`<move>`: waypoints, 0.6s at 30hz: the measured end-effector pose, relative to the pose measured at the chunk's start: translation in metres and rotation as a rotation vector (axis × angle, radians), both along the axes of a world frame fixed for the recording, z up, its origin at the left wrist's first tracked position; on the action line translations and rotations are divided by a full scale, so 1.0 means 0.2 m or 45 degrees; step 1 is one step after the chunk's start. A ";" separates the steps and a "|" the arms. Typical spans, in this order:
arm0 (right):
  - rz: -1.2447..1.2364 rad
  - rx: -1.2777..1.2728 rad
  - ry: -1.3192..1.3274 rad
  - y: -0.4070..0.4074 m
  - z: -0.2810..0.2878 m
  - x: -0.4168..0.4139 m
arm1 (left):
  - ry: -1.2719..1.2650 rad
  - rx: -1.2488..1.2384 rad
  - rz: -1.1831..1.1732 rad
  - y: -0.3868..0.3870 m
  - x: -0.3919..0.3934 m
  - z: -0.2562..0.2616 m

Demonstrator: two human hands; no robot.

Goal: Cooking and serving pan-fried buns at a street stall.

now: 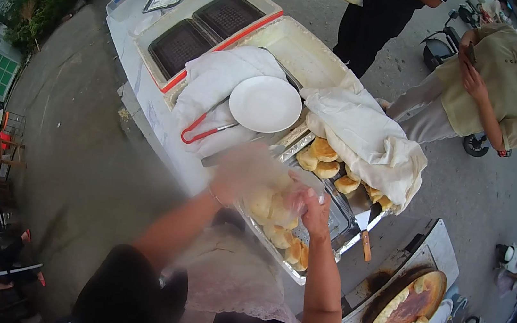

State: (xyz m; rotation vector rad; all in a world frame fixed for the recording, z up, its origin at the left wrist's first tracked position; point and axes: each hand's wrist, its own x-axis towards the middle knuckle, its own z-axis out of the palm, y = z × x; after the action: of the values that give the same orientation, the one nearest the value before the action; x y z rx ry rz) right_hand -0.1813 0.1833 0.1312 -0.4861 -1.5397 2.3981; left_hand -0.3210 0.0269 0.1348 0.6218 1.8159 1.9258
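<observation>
A clear plastic bag [272, 207] with several round pale breads in it is in front of me. My right hand [316, 212] grips the bag's right side. A blur hides the fingers of my left hand [240, 171], which is at the bag's upper left; whether it holds the plastic cannot be told. Under the bag lies a foil-edged metal tray [339, 217]. Golden-topped flatbreads [293, 250] sit at its near end, and more browned breads [324, 157] lie in a tray beyond, partly beneath a white cloth [364, 131].
A white plate [265, 104] and red-handled tongs [199, 130] rest on cloth. A wooden-handled spatula [366, 240] leans over the tray's right edge. Foam boxes [277, 11] stand behind. At lower right is a round pan [437, 285] of dough. Two people [372, 25] stand across the table.
</observation>
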 end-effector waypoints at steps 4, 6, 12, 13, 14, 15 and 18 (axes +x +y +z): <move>0.369 0.543 -0.006 -0.04 0.14 -0.45 | 0.452 -0.368 0.094 -0.24 -0.42 0.18; 0.265 1.064 0.299 -0.06 0.15 -0.65 | 0.448 -0.554 0.186 -0.38 -0.58 0.25; 0.136 0.912 -0.167 -0.22 -0.06 -1.03 | 0.724 -0.372 0.347 -0.59 -0.95 0.21; 0.042 0.949 -0.256 -0.25 -0.11 -1.06 | 0.378 -0.443 0.319 -0.62 -0.96 0.18; -0.005 1.022 -0.216 -0.27 -0.15 -1.07 | 0.394 -0.413 0.280 -0.63 -0.97 0.15; -0.012 1.047 -0.138 -0.28 -0.18 -1.05 | 0.007 -0.152 0.242 -0.63 -0.98 0.13; 0.037 0.557 -0.363 -0.37 -0.27 -0.84 | -0.473 0.112 0.175 -0.68 -1.00 0.12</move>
State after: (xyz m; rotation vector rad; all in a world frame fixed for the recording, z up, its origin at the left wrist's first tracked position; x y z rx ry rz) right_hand -0.3496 0.1090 0.0768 -0.7289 -2.1314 1.9822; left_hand -0.5218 -0.1092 0.1579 0.1505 1.5795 2.0559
